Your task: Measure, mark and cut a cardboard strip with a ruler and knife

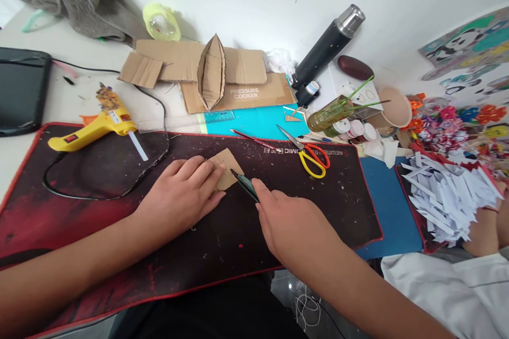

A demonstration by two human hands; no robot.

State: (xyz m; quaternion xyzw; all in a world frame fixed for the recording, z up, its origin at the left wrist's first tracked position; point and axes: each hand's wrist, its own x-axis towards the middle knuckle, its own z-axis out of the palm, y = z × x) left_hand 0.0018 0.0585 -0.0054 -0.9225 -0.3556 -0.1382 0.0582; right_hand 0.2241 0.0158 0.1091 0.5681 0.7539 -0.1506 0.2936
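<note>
A small piece of cardboard (229,165) lies on the dark desk mat (222,246). My left hand (185,188) holds it down, its curved fingers over the left part and the thumb at the near edge. In my right hand (292,217) is a dark green utility knife (248,187), gripped with the fingers wrapped round it. Its narrow black tip points left and meets the cardboard near the right edge. My right hand hides the rear of the knife.
A yellow glue gun (93,130) with its cord lies left. Scissors (312,161) and a pencil (254,139) lie behind my hands. Farther back are cut cardboard (242,92), a ruler (218,117) and a black flask (322,53). White paper strips (449,196) are piled right, beside another person's arm.
</note>
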